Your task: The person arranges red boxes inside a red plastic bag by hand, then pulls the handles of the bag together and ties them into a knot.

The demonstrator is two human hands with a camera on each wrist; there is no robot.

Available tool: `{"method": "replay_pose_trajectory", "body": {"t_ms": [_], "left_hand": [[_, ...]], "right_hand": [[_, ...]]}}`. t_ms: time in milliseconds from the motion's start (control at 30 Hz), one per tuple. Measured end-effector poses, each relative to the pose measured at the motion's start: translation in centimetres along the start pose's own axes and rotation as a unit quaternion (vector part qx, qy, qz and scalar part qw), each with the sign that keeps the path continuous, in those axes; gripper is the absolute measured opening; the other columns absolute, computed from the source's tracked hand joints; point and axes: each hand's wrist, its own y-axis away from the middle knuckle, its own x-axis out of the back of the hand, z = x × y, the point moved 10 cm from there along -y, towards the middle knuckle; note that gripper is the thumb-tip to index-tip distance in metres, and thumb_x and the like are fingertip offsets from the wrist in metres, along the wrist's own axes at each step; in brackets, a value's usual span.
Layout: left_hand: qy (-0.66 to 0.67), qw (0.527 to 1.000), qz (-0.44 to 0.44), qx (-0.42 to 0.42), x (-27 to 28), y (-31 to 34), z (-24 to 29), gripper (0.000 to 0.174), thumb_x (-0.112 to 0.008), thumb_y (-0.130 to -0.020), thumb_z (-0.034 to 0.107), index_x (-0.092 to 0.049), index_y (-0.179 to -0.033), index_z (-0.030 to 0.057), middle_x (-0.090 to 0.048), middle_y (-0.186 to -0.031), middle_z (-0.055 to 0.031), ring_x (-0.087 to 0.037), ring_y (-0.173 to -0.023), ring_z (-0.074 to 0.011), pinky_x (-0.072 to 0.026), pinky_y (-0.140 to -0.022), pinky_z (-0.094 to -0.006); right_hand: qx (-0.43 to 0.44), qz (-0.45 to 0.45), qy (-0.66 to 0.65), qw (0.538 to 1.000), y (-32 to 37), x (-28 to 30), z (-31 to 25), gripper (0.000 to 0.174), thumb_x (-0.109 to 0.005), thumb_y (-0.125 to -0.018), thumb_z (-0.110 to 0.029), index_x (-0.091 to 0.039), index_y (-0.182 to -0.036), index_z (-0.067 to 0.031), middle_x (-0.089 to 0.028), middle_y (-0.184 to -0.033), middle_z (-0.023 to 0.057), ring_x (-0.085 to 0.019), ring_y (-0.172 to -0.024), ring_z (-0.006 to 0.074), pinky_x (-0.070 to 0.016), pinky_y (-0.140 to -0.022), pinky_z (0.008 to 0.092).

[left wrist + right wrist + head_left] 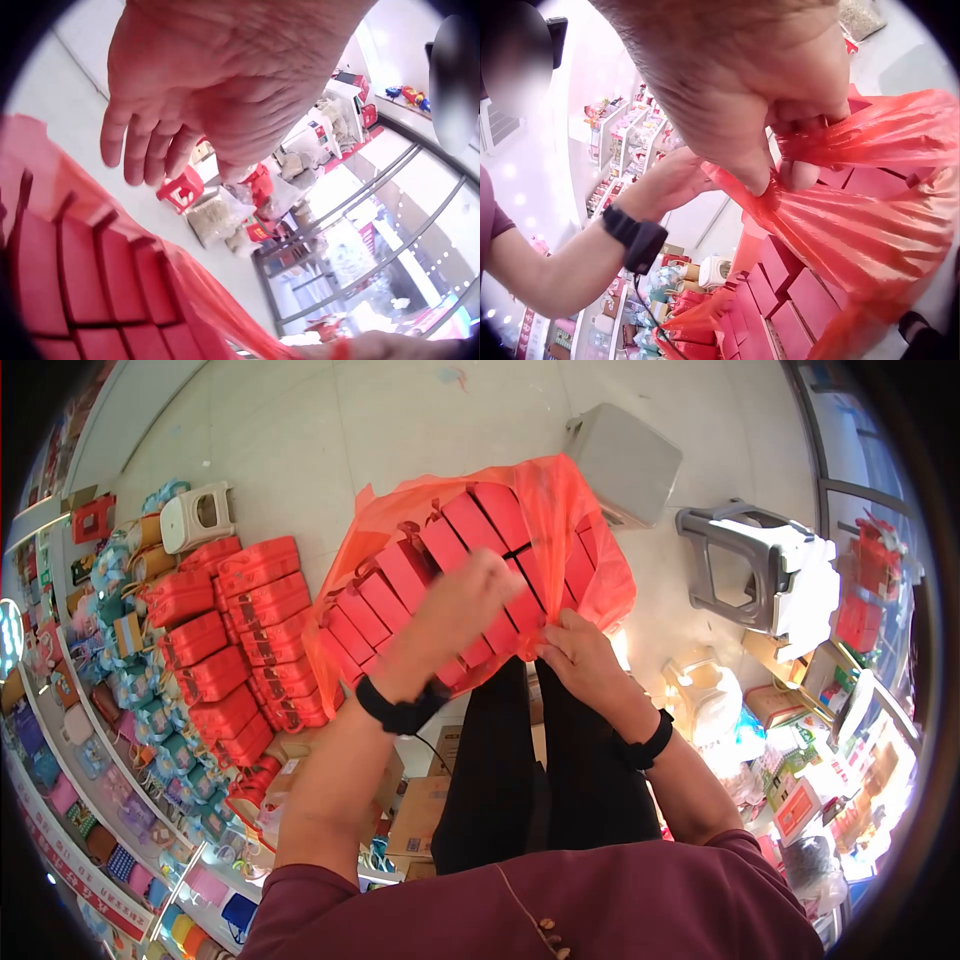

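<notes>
Apparently at the gathering step: drawing together the mouth of a red plastic bag [548, 495] holding rows of red boxes [405, 575], packed side by side in the upper middle of the head frame. Clamping a bunched fold of the plastic in the right hand [583, 660], thumb and fingers pinched together just right of the frame's centre. Holding nothing in the left hand [468, 600], with fingers loosely extended in the left wrist view, hovering above the boxes near the centre of the head frame. Hard to tell, given the blur there, whether brushing the bag with the left fingertips or just clear of it. Not yet covered over, with many boxes bare to view between the bag's edges. Probably called for next: keeping the right pinch firm, catching loose rim with the free hand and bringing it across to the bunched fold, without tearing the thin plastic. Stacked beside the bag, toward the left of the frame: red cases [205, 675].
</notes>
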Motion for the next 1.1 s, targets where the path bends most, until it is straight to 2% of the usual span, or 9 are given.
{"method": "replay_pose_trajectory", "body": {"t_ms": [67,133,233,333,433,533,667,967,1100], "left_hand": [[-0.056,0.98,0.183,-0.06,7.2,-3.6,-1.6,0.045,-0.058,-0.101,0.041,-0.058,-0.115,-0.002,-0.063,-0.103,-0.0151,-0.062,-0.099,-0.0254,-0.0486,-0.089,-0.0381],[-0.255,0.904,0.327,-0.1,12.4,-7.7,-4.9,0.061,-0.06,-0.099,0.048,-0.057,-0.122,-0.0086,-0.064,-0.103,-0.0198,-0.062,-0.099,-0.0301,-0.0488,-0.09,-0.0402],[-0.254,0.94,0.216,0.067,14.2,-13.9,-11.1,0.069,-0.063,-0.096,0.051,-0.06,-0.117,-0.0142,-0.064,-0.098,-0.0252,-0.062,-0.096,-0.0355,-0.048,-0.089,-0.0441],[-0.137,0.973,0.07,0.17,10.6,-16.4,-15.3,0.055,-0.063,-0.093,0.05,-0.067,-0.09,-0.0049,-0.067,-0.082,-0.023,-0.067,-0.081,-0.0365,-0.0504,-0.076,-0.043],[0.132,0.967,0.0,0.219,6.0,-14.8,-17.3,0.046,-0.068,-0.093,0.046,-0.063,-0.073,0.0051,-0.058,-0.068,-0.0054,-0.053,-0.063,-0.0161,-0.0405,-0.062,-0.033],[0.214,0.964,0.062,0.145,5.0,-14.6,-17.6,0.041,-0.068,-0.094,0.04,-0.056,-0.067,0.0114,-0.052,-0.063,0.0031,-0.043,-0.057,-0.0086,-0.0314,-0.056,-0.0284],[0.42,0.888,0.158,0.102,5.3,-12.5,-16.8,0.025,-0.063,-0.099,0.03,-0.061,-0.091,0.0058,-0.061,-0.085,-0.0004,-0.054,-0.074,-0.0103,-0.0448,-0.067,-0.0282],[0.369,0.896,0.247,0.018,5.6,-10.1,-14.7,0.03,-0.054,-0.103,0.031,-0.057,-0.109,0.0017,-0.057,-0.098,-0.0012,-0.05,-0.089,-0.0101,-0.0449,-0.081,-0.0266],[0.238,0.913,0.33,0.04,3.4,-8.1,-11.9,0.034,-0.054,-0.103,0.033,-0.054,-0.106,-0.001,-0.062,-0.1,-0.0091,-0.057,-0.093,-0.018,-0.048,-0.088,-0.0346]], "right_hand": [[0.006,0.004,0.008,1.0,0.2,0.2,-0.2,0.009,-0.066,-0.088,-0.009,-0.064,-0.088,0.0003,-0.049,-0.083,0.0164,-0.054,-0.078,0.0359,-0.0433,-0.067,0.0453],[0.004,0.01,0.006,1.0,0.5,0.3,-0.1,0.009,-0.066,-0.088,-0.008,-0.064,-0.089,0.0002,-0.049,-0.083,0.0161,-0.054,-0.079,0.0353,-0.0434,-0.068,0.0445],[-0.005,0.017,0.001,1.0,0.8,0.4,0.0,0.009,-0.066,-0.088,-0.008,-0.065,-0.092,-0.0002,-0.048,-0.083,0.0159,-0.054,-0.08,0.0345,-0.0437,-0.069,0.0439],[-0.016,0.02,-0.01,1.0,0.8,0.6,0.2,0.009,-0.066,-0.088,-0.008,-0.065,-0.093,-0.0008,-0.048,-0.084,0.0159,-0.053,-0.081,0.0343,-0.0438,-0.069,0.0439],[-0.02,0.023,-0.017,0.999,0.6,0.6,0.3,0.009,-0.067,-0.088,-0.008,-0.065,-0.094,-0.0013,-0.047,-0.084,0.0158,-0.053,-0.081,0.0344,-0.0439,-0.069,0.0439],[-0.03,0.017,-0.018,0.999,0.1,0.7,-0.1,0.01,-0.067,-0.087,-0.009,-0.065,-0.094,-0.0016,-0.047,-0.085,0.0153,-0.054,-0.082,0.0342,-0.0444,-0.07,0.0437],[-0.027,0.01,-0.001,1.0,-0.1,0.7,-0.9,0.01,-0.068,-0.087,-0.009,-0.065,-0.093,-0.0021,-0.048,-0.089,0.0149,-0.054,-0.086,0.0346,-0.0455,-0.073,0.0439],[0.049,0.023,0.047,0.997,-0.9,-0.1,-2.9,0.009,-0.068,-0.088,-0.01,-0.063,-0.091,-0.0024,-0.05,-0.097,0.0168,-0.055,-0.093,0.0371,-0.047,-0.08,0.0468],[0.018,-0.013,0.051,0.998,-1.6,-0.8,-2.5,0.009,-0.067,-0.089,-0.011,-0.063,-0.09,-0.0029,-0.049,-0.096,0.0167,-0.056,-0.091,0.0367,-0.0477,-0.077,0.0462]]}}
